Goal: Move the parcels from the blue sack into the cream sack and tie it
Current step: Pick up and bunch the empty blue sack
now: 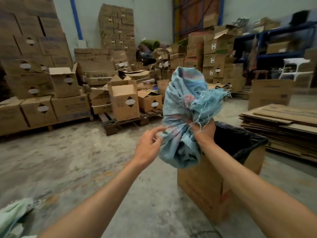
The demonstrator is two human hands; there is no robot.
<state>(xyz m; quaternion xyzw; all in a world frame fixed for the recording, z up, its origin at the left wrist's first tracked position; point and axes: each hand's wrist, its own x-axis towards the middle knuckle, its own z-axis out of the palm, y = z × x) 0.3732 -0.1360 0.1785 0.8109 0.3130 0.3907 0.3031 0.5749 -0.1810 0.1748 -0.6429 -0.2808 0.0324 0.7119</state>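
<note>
The blue sack (pixel 185 107) is bunched up and crumpled in the air at the middle of the view, its frayed threads hanging loose. My right hand (pixel 205 133) grips it around the middle, above the near left corner of a bin box. My left hand (pixel 149 146) is at the sack's left side with fingers curled, its fingertips touching the fabric. A pale greenish-cream sack (pixel 12 219) lies on the floor at the bottom left corner, only partly in view. No parcels are visible.
A cardboard box lined with a black bag (pixel 240 140) stands on the concrete floor just right of the sack. Flattened cardboard (pixel 281 124) is stacked at the right. Stacked cartons on pallets (pixel 123 100) fill the back and left.
</note>
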